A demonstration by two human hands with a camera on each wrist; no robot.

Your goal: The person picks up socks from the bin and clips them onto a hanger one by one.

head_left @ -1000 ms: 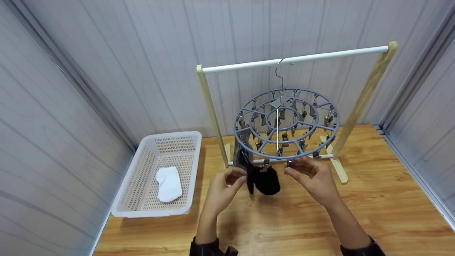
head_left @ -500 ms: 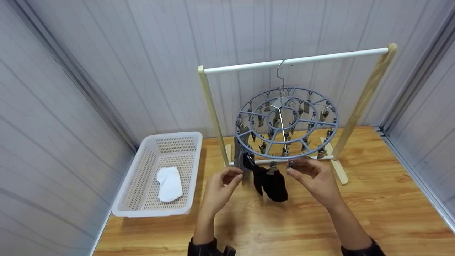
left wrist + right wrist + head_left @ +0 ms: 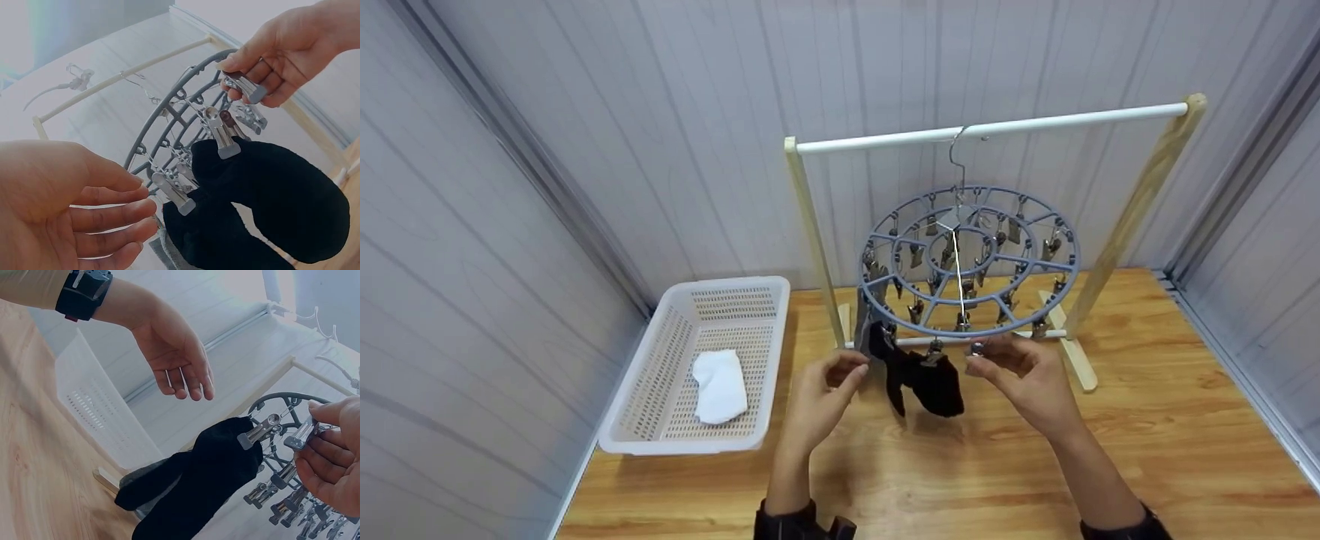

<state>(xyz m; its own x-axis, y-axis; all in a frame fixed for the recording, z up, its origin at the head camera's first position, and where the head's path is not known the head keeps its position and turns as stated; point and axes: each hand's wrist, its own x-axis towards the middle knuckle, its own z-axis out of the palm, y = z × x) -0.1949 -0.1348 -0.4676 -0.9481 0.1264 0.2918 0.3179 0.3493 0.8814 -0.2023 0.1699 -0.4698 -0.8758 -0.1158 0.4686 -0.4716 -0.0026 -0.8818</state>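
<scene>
Two black socks hang by metal clips from the front left of a round blue-grey clip hanger. Behind them hangs a grey sock, mostly hidden in the head view. My right hand pinches another metal clip between thumb and fingers, just right of the socks; no fabric shows in that clip. To the left of the socks, my left hand is raised with relaxed fingers and holds nothing.
The hanger hooks over the white bar of a wooden-legged rack. Several unused clips dangle from its rings. On the wooden table, at the left, stands a white basket with a white folded cloth item inside. Pale panel walls enclose the sides and back.
My left hand has drawn slightly left, away from the black socks. The socks and hanger have swung and turned a little. My right hand keeps its pinch on the clip.
</scene>
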